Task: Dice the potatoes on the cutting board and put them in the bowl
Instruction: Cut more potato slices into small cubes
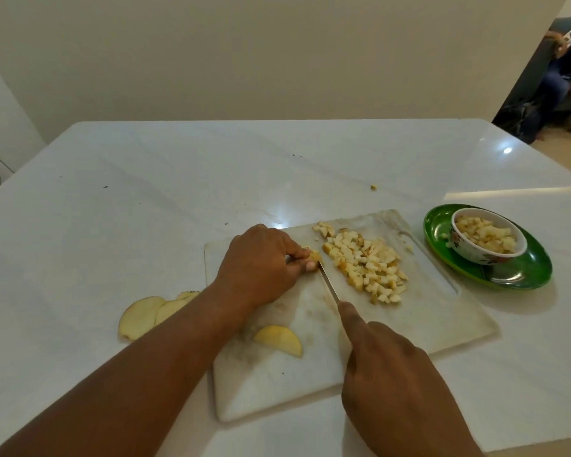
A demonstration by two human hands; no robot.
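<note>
Dicing in progress, entry as follows.

Left hand [257,262]: fingers [294,250] curled shut on a small potato end [313,255] at the board's far left, pinning it down.

Right hand [389,374]: fingers closed round a knife handle, hidden under the hand; forefinger laid along the spine. Knife [328,285] blade slants up to the potato end, tip right beside the left fingertips.

Board [442,311]: white, on the worktop [145,192]. Dice heap [365,263] right of the blade, not yet in the bowl. One slice [279,339] at the near left of the board, uncut.

Off the board: more slices [145,316] on the worktop to the left, overlapping. One stray cube [373,188] farther back.

Bowl [488,253]: right of the board, on a green plate [521,275], already part filled with dice.

Judgement on the cut in hand: the piece is short, so little is left to hold. Best to keep the fingertips tucked behind the knuckles, let the blade ride against the knuckle, and press straight down in even steps matching the heap's cube size. When the end is too small to hold safely, lay it flat and cut once. Keep the heap clear of the blade path. Much remains: slices to cut, heap to move.
</note>
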